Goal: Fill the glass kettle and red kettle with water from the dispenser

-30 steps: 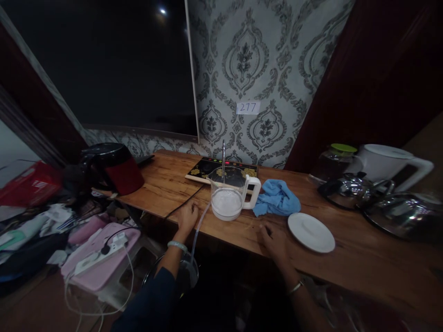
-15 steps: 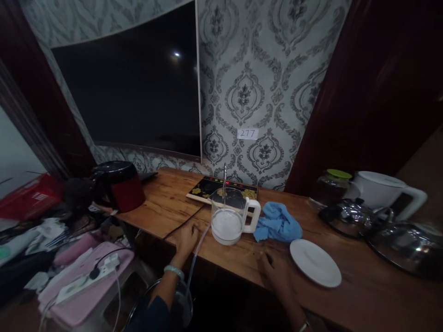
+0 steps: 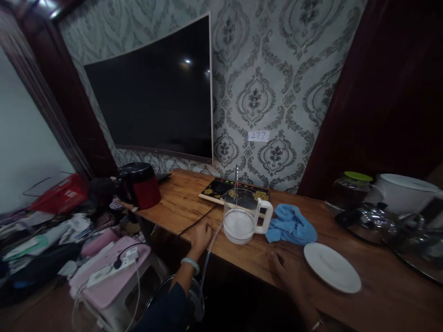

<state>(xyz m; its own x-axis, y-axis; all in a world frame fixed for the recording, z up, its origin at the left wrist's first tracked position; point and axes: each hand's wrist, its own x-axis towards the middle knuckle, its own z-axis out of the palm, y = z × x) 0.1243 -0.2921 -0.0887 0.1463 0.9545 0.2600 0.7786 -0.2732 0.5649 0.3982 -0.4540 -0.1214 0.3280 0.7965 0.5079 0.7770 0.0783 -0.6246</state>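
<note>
Since the earlier head frames the view has swung up and toward the left, so everything sits farther right, while hands and tableware keep nearly the same places relative to one another. In the head view now, the clear glass pitcher (image 3: pixel 238 226) stands upright near the front edge of the wooden table (image 3: pixel 176 198), its axis vertical and its white handle (image 3: pixel 265 216) pointing right, toward the crumpled blue cloth (image 3: pixel 292 224). It lies between the hands and a little beyond them: the left hand (image 3: pixel 200 236) is just left of the glass and nearer to its body, with the thin clear tube (image 3: pixel 209 258) running down between them; the right hand (image 3: pixel 284 267) is nearer to the handle, which lies ahead of it and slightly left. The left fingers curl loosely, and whether they close on anything I cannot tell; the right thumb and fingers stand slightly apart with nothing visible between them. The white plate (image 3: pixel 332 267) is just right of that hand. The paper label (image 3: pixel 258 135) on the wall reads "277", handwritten; marks on the black cooktop (image 3: pixel 212 190) and white print on the red basket (image 3: pixel 67 191) are too small to read.
</note>
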